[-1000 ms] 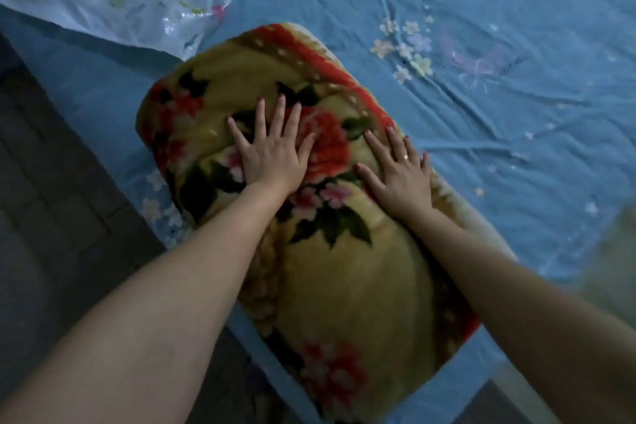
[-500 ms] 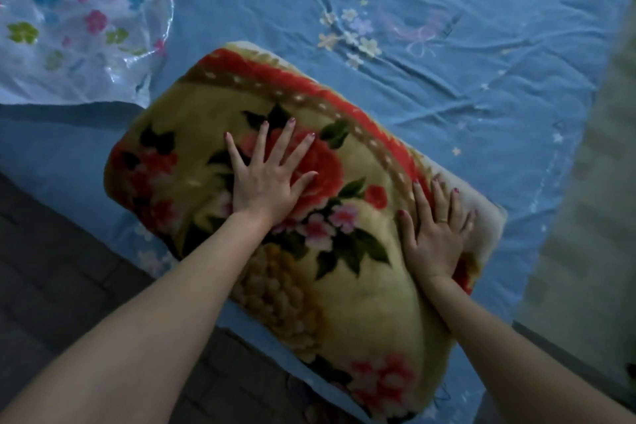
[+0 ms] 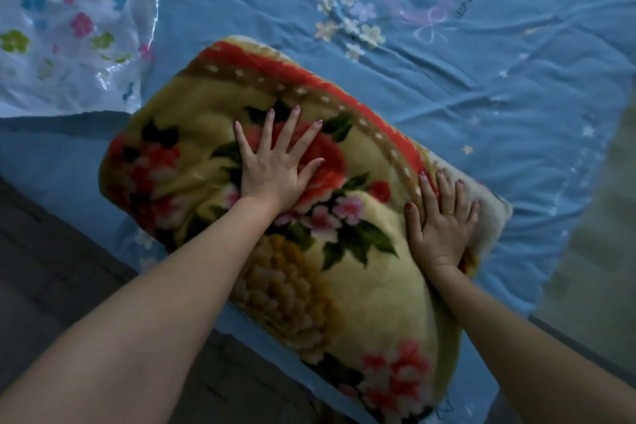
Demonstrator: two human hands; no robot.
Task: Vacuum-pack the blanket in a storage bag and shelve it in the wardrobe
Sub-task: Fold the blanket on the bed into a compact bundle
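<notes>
Both the left hand (image 3: 275, 169) and right hand (image 3: 442, 227) press spread flat on the folded blanket (image 3: 361, 286); it looks soft, bulky, springy, best scooped under its ends.

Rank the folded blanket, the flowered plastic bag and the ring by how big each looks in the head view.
1. Folded blanket, largest.
2. Flowered plastic bag, though cut off by the frame, so unsure.
3. Ring on the right hand, smallest.

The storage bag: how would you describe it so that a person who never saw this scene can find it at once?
Start from the blue bed sheet that covers most of the view. On it lies the folded blanket, yellow with red flowers, under both hands. The storage bag lies beyond the blanket's far left corner, at the top left edge. Only it is shiny clear plastic, printed with small coloured flowers.
</notes>
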